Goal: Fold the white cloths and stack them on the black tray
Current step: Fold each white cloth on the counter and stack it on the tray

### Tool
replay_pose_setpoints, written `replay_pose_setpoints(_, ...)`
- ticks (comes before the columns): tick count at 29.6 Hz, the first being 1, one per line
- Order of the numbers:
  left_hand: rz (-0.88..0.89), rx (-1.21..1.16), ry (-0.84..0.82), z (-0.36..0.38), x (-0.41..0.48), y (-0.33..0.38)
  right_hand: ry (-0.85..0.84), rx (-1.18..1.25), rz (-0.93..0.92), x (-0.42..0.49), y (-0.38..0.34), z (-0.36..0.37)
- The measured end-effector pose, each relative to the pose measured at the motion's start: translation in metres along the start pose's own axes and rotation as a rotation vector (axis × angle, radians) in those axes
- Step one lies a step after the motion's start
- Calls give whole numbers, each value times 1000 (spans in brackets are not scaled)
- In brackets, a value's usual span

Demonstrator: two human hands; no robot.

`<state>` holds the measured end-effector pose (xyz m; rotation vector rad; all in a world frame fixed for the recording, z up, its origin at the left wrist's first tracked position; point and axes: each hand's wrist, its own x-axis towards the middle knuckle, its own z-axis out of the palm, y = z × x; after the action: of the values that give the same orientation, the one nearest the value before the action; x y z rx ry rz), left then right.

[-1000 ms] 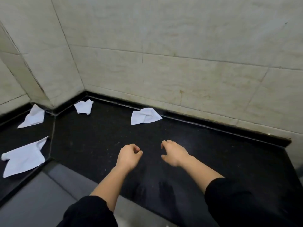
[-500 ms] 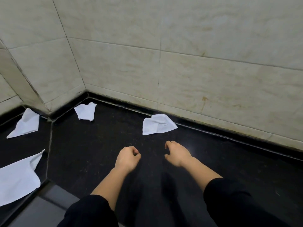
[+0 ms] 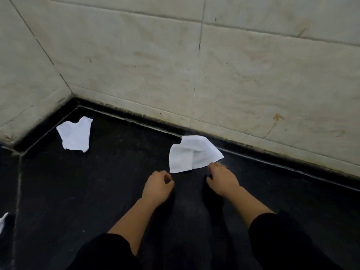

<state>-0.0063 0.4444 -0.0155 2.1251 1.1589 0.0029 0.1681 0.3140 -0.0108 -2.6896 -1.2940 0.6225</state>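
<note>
A crumpled white cloth (image 3: 194, 153) lies on the black stone counter (image 3: 97, 191) close to the back wall. My right hand (image 3: 222, 180) hovers just below its right edge, fingers curled, with the fingertips at the cloth's lower corner. My left hand (image 3: 157, 187) is a little below the cloth's left corner, loosely curled and holding nothing. A second white cloth (image 3: 75, 135) lies further left, near the corner of the wall. No black tray is in view.
Pale tiled walls (image 3: 214, 75) rise right behind the counter and meet in a corner at the left. A scrap of another white cloth (image 3: 3, 221) shows at the left edge. A seam (image 3: 18, 191) runs down the counter on the left.
Both hands have moved forward toward the nearer cloth, and the view has closed in on it. The two cloths at the far left have slipped almost out of the frame.
</note>
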Motion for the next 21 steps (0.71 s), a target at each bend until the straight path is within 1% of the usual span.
replay_pose_setpoints(3, -5, -49, 25, 7, 21, 0, 22, -46, 16, 21, 9, -2)
replay_pose_setpoints(6, -20, -114, 87, 14, 36, 4, 42, -169, 2, 39, 21, -7)
replay_pose_setpoints(8, -55, -180, 133, 19, 42, 7, 43, -272, -60, 50, 27, -8)
replay_pose_setpoints(10, -103, -297, 171, 24, 46, 9, 37, -378, -161, 58, 29, -9)
replay_pose_setpoints(13, -189, -457, 187, 30, 54, 10, -8, -552, -319, 71, 29, -9)
replay_pose_setpoints(16, -212, -450, 161, 34, 59, 12, -59, -672, -391, 78, 26, -10)
replay_pose_setpoints(19, -191, -433, 155, 33, 60, 11, -56, -675, -373, 81, 20, -12)
replay_pose_setpoints(21, -203, -481, 177, 30, 58, 9, -6, -569, -296, 77, 19, -12)
